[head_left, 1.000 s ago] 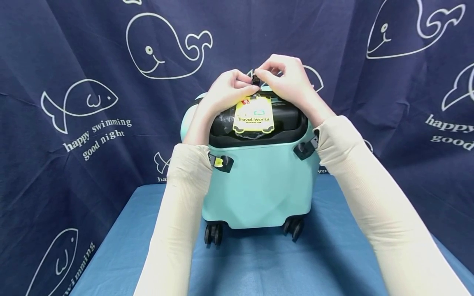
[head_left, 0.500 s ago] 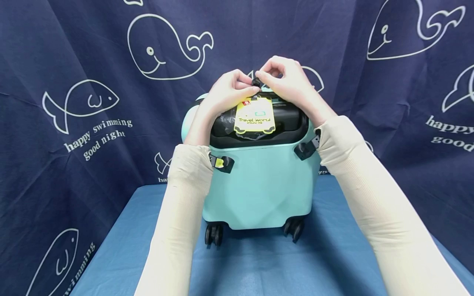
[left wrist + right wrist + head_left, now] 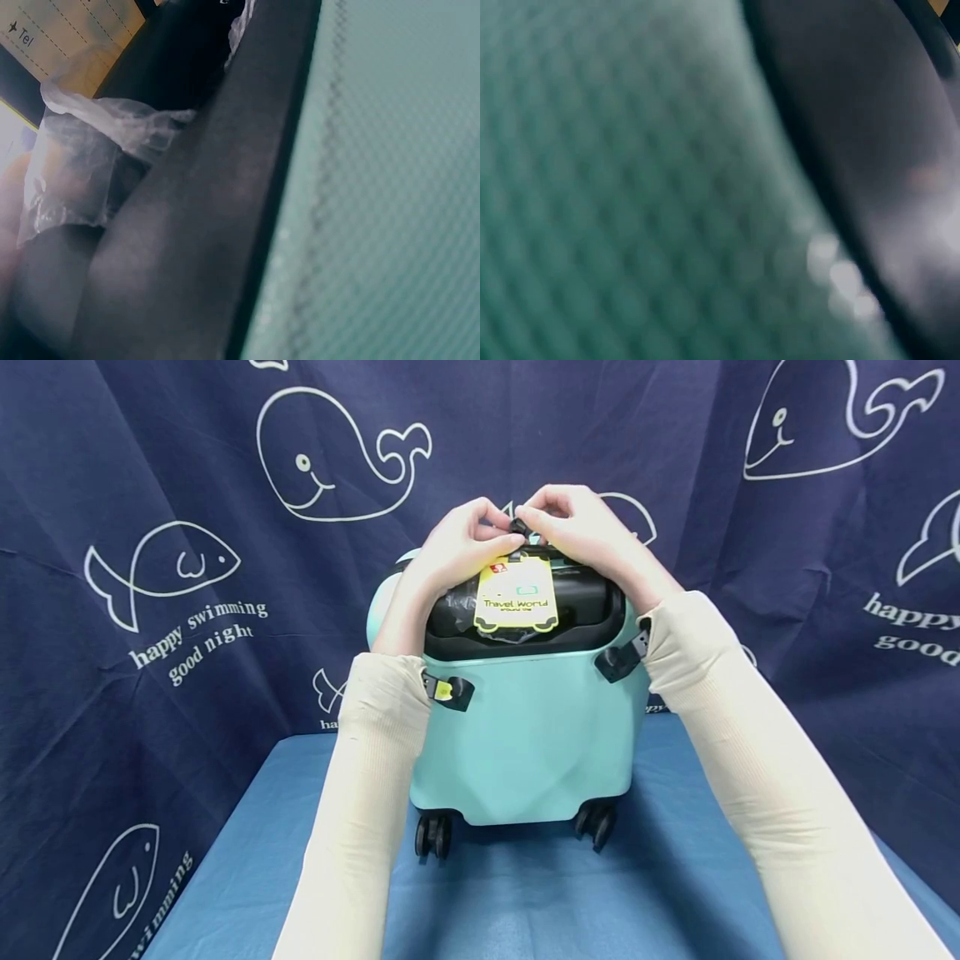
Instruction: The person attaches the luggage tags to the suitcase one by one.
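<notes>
A mint-green suitcase (image 3: 525, 735) stands upright, its black recessed top panel (image 3: 588, 602) facing me. A yellow luggage tag (image 3: 516, 595) printed "Travel World" hangs over that panel, with clear plastic wrap behind it. Above the tag rises its short black strap (image 3: 519, 526). My left hand (image 3: 461, 543) pinches the strap between thumb and fingers from the left. From the right, the thumb and forefinger of my right hand (image 3: 588, 527) pinch its upper end. In the left wrist view, the tag's lined back (image 3: 64, 37) and crumpled plastic wrap (image 3: 82, 172) show; the right wrist view has only blurred suitcase shell (image 3: 630, 187).
The suitcase stands on black caster wheels (image 3: 432, 835) on a blue cloth-covered table (image 3: 510, 902). Close behind hangs a dark blue curtain (image 3: 187, 460) with white whales and fish. Small black wrist cameras (image 3: 621, 662) stick out from the cuffs.
My right hand has moved slightly down, and the top of the black strap now sits lower between the fingers. The left hand, suitcase and tag stay about where they were.
</notes>
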Demonstrator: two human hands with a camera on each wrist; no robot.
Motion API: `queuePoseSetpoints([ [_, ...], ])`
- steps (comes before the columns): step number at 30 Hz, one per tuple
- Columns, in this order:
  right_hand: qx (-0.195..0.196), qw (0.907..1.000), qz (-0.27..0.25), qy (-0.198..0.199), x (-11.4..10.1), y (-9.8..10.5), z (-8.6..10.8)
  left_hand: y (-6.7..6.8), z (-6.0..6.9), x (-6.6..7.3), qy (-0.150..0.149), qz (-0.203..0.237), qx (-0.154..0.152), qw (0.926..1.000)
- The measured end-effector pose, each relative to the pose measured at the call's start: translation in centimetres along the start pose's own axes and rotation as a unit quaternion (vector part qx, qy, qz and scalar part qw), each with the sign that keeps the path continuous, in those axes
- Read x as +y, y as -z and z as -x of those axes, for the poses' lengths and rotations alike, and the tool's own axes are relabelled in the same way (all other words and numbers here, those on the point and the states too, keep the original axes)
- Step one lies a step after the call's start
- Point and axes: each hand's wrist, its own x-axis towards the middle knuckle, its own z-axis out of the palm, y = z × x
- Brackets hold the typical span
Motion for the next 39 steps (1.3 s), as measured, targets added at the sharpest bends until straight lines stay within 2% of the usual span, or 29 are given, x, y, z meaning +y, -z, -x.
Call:
queuePoseSetpoints([
  [9,0.003,1.0,-0.003,0.003,0.08,-0.11,-0.08,0.07,0.08,0.04,0.015,-0.001,0.005,0.9999],
  [14,-0.005,0.9995,-0.024,0.017,0.06,-0.29,-0.04,0.08,0.16,-0.11,0.012,-0.007,0.011,0.9998],
  [19,-0.005,0.9991,-0.024,0.033,0.08,-0.26,-0.17,0.15,0.16,-0.24,0.0,-0.01,0.014,0.9998],
  [26,-0.004,0.9995,-0.028,0.017,0.15,-0.12,-0.18,0.11,0.05,-0.18,0.0,-0.016,0.01,0.9998],
  [35,-0.002,0.9995,-0.025,0.017,-0.02,-0.05,-0.12,0.05,0.09,-0.17,0.003,0.001,0.008,1.0],
  [39,0.0,0.9989,-0.045,0.011,0.09,0.1,-0.04,-0.02,0.03,-0.12,-0.001,-0.001,0.007,1.0],
])
